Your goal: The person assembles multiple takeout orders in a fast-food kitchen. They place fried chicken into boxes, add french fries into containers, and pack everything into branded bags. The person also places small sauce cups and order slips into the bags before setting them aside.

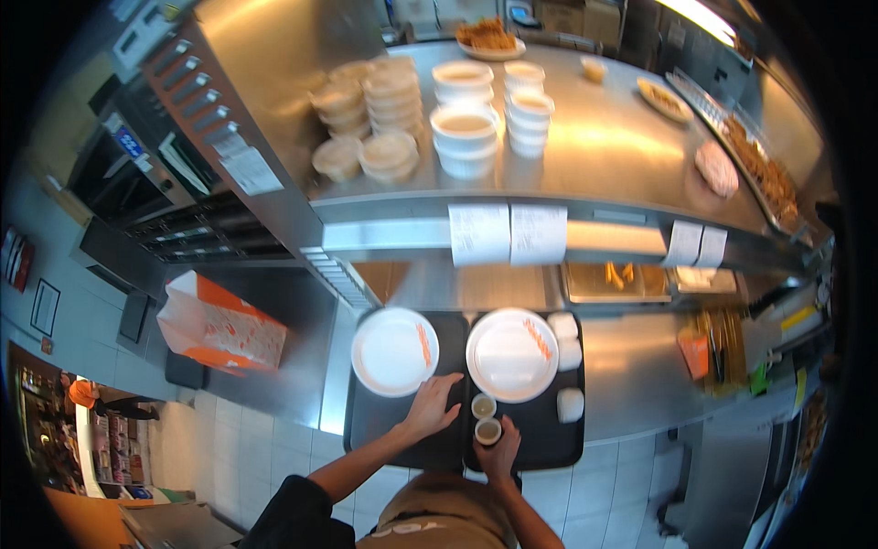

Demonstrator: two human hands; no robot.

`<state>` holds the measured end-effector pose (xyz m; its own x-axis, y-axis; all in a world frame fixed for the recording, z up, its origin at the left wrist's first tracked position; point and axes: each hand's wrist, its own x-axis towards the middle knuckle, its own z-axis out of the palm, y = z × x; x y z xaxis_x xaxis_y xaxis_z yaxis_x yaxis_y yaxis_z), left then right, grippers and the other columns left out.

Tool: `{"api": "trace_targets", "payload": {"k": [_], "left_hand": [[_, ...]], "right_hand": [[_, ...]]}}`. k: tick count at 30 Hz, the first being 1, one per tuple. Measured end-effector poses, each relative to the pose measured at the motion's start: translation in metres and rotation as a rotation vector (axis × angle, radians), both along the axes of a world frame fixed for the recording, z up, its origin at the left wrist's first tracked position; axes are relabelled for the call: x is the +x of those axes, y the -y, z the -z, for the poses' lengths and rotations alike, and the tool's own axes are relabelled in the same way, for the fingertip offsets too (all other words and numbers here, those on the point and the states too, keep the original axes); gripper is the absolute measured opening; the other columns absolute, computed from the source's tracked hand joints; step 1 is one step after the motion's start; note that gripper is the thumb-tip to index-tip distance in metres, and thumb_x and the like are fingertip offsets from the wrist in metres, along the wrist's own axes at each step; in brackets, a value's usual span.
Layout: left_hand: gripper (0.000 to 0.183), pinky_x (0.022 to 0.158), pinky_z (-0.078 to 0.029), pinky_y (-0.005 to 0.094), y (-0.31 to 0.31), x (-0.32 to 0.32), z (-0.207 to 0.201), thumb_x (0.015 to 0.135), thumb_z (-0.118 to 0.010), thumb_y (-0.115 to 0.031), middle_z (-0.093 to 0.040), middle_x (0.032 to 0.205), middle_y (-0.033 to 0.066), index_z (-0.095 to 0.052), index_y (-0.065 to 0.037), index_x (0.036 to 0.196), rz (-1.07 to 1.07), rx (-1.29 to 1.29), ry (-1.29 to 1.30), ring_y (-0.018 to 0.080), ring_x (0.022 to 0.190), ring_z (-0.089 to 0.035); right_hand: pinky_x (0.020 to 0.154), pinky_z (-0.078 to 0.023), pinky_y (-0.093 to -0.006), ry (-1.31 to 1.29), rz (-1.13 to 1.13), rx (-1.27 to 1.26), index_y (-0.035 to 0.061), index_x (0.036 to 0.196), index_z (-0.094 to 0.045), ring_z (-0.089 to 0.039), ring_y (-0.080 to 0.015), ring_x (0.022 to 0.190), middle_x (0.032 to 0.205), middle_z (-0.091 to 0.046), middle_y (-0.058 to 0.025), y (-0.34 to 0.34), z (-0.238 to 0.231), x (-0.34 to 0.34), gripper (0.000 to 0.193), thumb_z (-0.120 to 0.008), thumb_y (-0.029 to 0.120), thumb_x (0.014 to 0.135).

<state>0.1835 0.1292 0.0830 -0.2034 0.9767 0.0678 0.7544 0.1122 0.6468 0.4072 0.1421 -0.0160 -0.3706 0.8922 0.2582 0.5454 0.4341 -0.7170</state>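
Note:
Two black trays lie side by side on the steel counter. A white plate rests on the left tray, and a larger-looking white plate on the right one. My left hand hovers over the inner side of the left tray, open, its fingers apart and holding nothing. Near the front of the right tray, my right hand has its fingers round a small sauce cup. Just behind that stands another small cup. Along the right tray's edge sit several small white rounded pieces.
A steel shelf above holds stacked lidded tubs, white bowls and plates of fried food. An orange-and-white paper bag stands left. Food pans sit under the shelf; tongs lie right.

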Motion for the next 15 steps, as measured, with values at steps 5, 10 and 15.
{"api": "trace_targets", "payload": {"k": [5,10,15], "left_hand": [[0.029,0.08,-0.051,0.0375,-0.038,-0.07,-0.168,0.08,-0.077,-0.011,-0.065,0.1,0.0107,-0.062,-0.007,0.105,-0.087,0.559,0.066,0.0286,0.089,-0.064],[0.061,0.087,-0.054,0.0375,-0.151,-0.135,-0.339,0.081,-0.083,-0.037,-0.067,0.111,0.0157,-0.061,0.0,0.124,-0.099,0.67,-0.254,0.0251,0.105,-0.065],[0.089,0.087,-0.056,0.0376,-0.247,-0.146,-0.385,0.066,-0.082,-0.063,-0.069,0.112,0.0235,-0.065,0.004,0.123,-0.101,0.004,-0.451,0.0324,0.103,-0.069]], "right_hand": [[0.091,-0.043,-0.048,-0.006,-0.074,-0.056,-0.0027,0.139,-0.039,-0.054,-0.0363,0.104,0.12,-0.054,-0.0196,0.001,-0.014,0.014,0.093,-0.09,0.027,0.068],[0.092,-0.045,-0.0443,-0.141,-0.117,-0.06,0.0013,0.145,-0.035,-0.052,-0.0306,0.103,0.131,-0.048,-0.0203,-0.004,-0.036,0.057,0.091,-0.086,0.019,0.071],[0.089,-0.047,-0.0408,-0.215,-0.004,-0.07,0.0015,0.147,-0.032,-0.053,-0.0288,0.099,0.132,-0.048,-0.019,-0.015,-0.053,0.096,0.084,-0.075,0.004,0.075]]}}
